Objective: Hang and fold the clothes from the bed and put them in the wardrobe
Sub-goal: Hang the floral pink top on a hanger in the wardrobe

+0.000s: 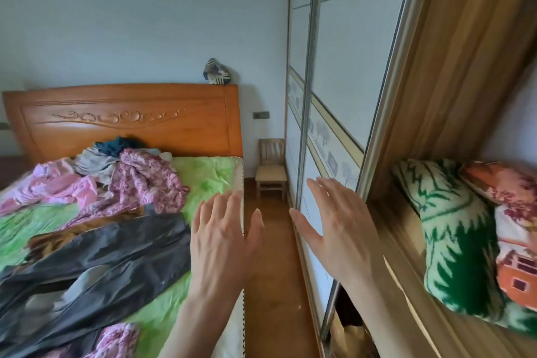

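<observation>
I see both hands up in front of me, fingers spread wide, holding nothing. My left hand [223,241] is over the edge of the bed [203,180]. My right hand [337,229] is in front of the wardrobe [348,81] sliding door. The clothes [122,177] lie in a messy heap on the green sheet, with dark trousers [110,259] spread out nearer me. Folded blankets [459,241] sit on a shelf inside the wardrobe.
</observation>
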A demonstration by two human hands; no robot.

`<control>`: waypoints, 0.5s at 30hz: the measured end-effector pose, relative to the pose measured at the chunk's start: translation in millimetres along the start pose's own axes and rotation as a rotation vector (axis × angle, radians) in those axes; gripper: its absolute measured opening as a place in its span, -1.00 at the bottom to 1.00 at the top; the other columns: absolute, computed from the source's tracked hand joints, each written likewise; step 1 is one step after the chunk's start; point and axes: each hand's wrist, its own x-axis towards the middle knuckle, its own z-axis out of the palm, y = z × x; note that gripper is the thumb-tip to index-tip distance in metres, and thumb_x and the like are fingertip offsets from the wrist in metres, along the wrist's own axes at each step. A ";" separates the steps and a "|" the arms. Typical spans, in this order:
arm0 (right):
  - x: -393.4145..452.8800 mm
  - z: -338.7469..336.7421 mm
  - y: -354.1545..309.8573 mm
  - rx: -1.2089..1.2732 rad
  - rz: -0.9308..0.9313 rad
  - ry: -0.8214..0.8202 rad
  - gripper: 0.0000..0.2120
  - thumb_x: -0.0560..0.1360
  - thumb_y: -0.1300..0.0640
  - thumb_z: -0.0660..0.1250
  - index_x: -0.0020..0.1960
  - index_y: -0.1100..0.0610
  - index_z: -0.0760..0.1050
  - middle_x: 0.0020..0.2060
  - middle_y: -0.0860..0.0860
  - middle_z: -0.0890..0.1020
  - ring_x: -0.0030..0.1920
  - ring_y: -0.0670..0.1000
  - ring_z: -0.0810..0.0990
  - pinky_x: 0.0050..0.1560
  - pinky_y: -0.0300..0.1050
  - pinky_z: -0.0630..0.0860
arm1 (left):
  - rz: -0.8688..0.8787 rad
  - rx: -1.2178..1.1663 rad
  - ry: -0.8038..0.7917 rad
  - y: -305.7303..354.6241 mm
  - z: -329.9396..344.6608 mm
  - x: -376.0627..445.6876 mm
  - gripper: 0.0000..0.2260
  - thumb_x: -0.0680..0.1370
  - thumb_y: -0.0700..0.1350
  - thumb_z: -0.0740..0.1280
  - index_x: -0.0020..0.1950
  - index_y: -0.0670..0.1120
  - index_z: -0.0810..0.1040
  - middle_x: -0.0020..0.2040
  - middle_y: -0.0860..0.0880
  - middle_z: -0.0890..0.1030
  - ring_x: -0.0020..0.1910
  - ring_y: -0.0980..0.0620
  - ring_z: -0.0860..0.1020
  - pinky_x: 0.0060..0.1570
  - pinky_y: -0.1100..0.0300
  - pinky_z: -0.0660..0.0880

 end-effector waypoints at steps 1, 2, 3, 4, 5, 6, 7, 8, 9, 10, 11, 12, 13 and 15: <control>9.0 8.8 3.9 0.005 -0.015 -0.015 -0.36 0.66 -0.33 0.03 0.49 0.10 0.42 0.39 0.05 0.55 0.42 0.09 0.50 0.43 0.05 0.43 | -0.028 0.005 -0.011 -3.4 5.3 5.9 -0.57 0.63 0.16 0.21 0.38 -0.06 0.53 0.30 -0.05 0.60 0.32 -0.11 0.51 0.41 -0.05 0.33; 16.0 16.5 7.3 0.005 -0.040 -0.034 -0.38 0.66 -0.32 0.06 0.48 0.11 0.42 0.38 0.05 0.55 0.41 0.08 0.50 0.43 0.04 0.41 | -0.042 0.025 -0.025 -5.8 9.8 9.7 -0.56 0.63 0.16 0.21 0.39 -0.06 0.53 0.32 -0.04 0.59 0.33 -0.11 0.51 0.42 -0.04 0.32; 21.1 21.9 9.6 0.012 -0.052 -0.052 -0.39 0.66 -0.31 0.08 0.48 0.11 0.42 0.37 0.04 0.55 0.41 0.08 0.50 0.43 0.03 0.40 | -0.050 0.035 -0.043 -6.1 12.7 12.7 -0.56 0.63 0.17 0.20 0.40 -0.05 0.53 0.33 -0.03 0.59 0.35 -0.09 0.50 0.42 -0.03 0.32; 26.6 27.3 12.0 0.021 -0.051 -0.058 -0.39 0.66 -0.30 0.09 0.48 0.11 0.43 0.37 0.04 0.55 0.41 0.07 0.50 0.43 0.03 0.41 | -0.054 0.041 -0.052 -6.5 15.8 16.6 -0.56 0.64 0.17 0.20 0.41 -0.04 0.52 0.35 -0.02 0.58 0.36 -0.08 0.49 0.43 -0.02 0.32; 33.0 34.0 14.0 0.028 -0.054 -0.058 -0.40 0.66 -0.31 0.09 0.48 0.10 0.43 0.37 0.03 0.56 0.40 0.07 0.50 0.42 0.04 0.41 | -0.044 0.051 -0.048 -7.9 19.5 21.0 -0.56 0.64 0.17 0.21 0.42 -0.03 0.52 0.36 -0.01 0.58 0.37 -0.07 0.49 0.43 0.00 0.32; 39.6 41.6 15.6 0.032 -0.064 -0.065 -0.39 0.66 -0.31 0.09 0.48 0.10 0.43 0.37 0.04 0.56 0.40 0.08 0.51 0.42 0.05 0.43 | -0.042 0.052 -0.044 -10.0 22.4 25.3 -0.56 0.64 0.17 0.21 0.42 -0.03 0.51 0.36 0.01 0.57 0.37 -0.05 0.49 0.43 0.00 0.32; 45.9 48.9 16.8 0.038 -0.071 -0.077 -0.38 0.65 -0.32 0.09 0.48 0.09 0.43 0.36 0.04 0.57 0.39 0.08 0.53 0.41 0.06 0.44 | -0.040 0.058 -0.037 -13.2 24.5 29.1 -0.57 0.64 0.16 0.21 0.42 -0.02 0.51 0.36 0.01 0.57 0.36 -0.05 0.50 0.42 0.00 0.33; 52.6 55.2 16.8 0.044 -0.075 -0.085 -0.38 0.65 -0.33 0.07 0.49 0.09 0.42 0.37 0.04 0.57 0.38 0.09 0.53 0.40 0.07 0.45 | -0.039 0.064 -0.033 -17.6 25.8 32.6 -0.57 0.64 0.16 0.21 0.42 -0.02 0.51 0.36 0.01 0.57 0.36 -0.04 0.50 0.42 -0.01 0.35; 59.8 62.0 17.0 0.050 -0.081 -0.091 -0.37 0.65 -0.34 0.05 0.50 0.08 0.40 0.37 0.03 0.56 0.39 0.08 0.53 0.40 0.08 0.44 | -0.041 0.073 -0.029 -22.0 27.1 36.7 -0.58 0.64 0.16 0.22 0.42 -0.03 0.51 0.36 0.01 0.57 0.36 -0.04 0.50 0.42 -0.02 0.37; 66.6 68.9 17.5 0.057 -0.093 -0.103 -0.36 0.65 -0.35 0.03 0.51 0.07 0.39 0.39 0.03 0.55 0.40 0.08 0.51 0.42 0.10 0.44 | -0.049 0.083 -0.026 -26.8 28.9 41.7 -0.58 0.64 0.16 0.21 0.42 -0.02 0.51 0.36 0.02 0.57 0.36 -0.04 0.50 0.43 -0.04 0.38; 72.8 75.3 17.0 0.065 -0.108 -0.128 -0.35 0.65 -0.35 0.01 0.52 0.07 0.37 0.40 0.02 0.53 0.42 0.08 0.49 0.45 0.11 0.44 | -0.065 0.095 -0.030 -31.0 30.5 46.4 -0.58 0.65 0.16 0.20 0.41 -0.02 0.51 0.36 0.02 0.57 0.37 -0.04 0.49 0.44 -0.05 0.38; 78.4 80.5 15.9 0.072 -0.123 -0.154 -0.34 0.65 -0.36 -0.01 0.53 0.07 0.35 0.42 0.02 0.51 0.44 0.07 0.46 0.46 0.12 0.42 | -0.078 0.109 -0.038 -33.9 31.4 50.4 -0.57 0.65 0.17 0.18 0.41 -0.01 0.51 0.36 0.03 0.56 0.37 -0.03 0.48 0.44 -0.05 0.38; 83.1 85.4 15.1 0.082 -0.132 -0.173 -0.33 0.65 -0.36 -0.03 0.54 0.06 0.34 0.43 0.02 0.50 0.46 0.06 0.44 0.47 0.13 0.40 | -0.086 0.120 -0.045 -36.3 32.6 53.6 -0.57 0.65 0.18 0.17 0.42 -0.01 0.50 0.36 0.03 0.56 0.38 -0.03 0.48 0.44 -0.05 0.37; 91.0 96.4 15.0 0.093 -0.146 -0.186 -0.33 0.65 -0.37 -0.06 0.54 0.05 0.32 0.44 0.02 0.49 0.48 0.07 0.42 0.48 0.13 0.38 | -0.075 0.127 -0.038 -40.8 37.0 60.4 -0.56 0.65 0.19 0.15 0.43 -0.01 0.50 0.37 0.02 0.56 0.39 -0.05 0.47 0.45 -0.06 0.37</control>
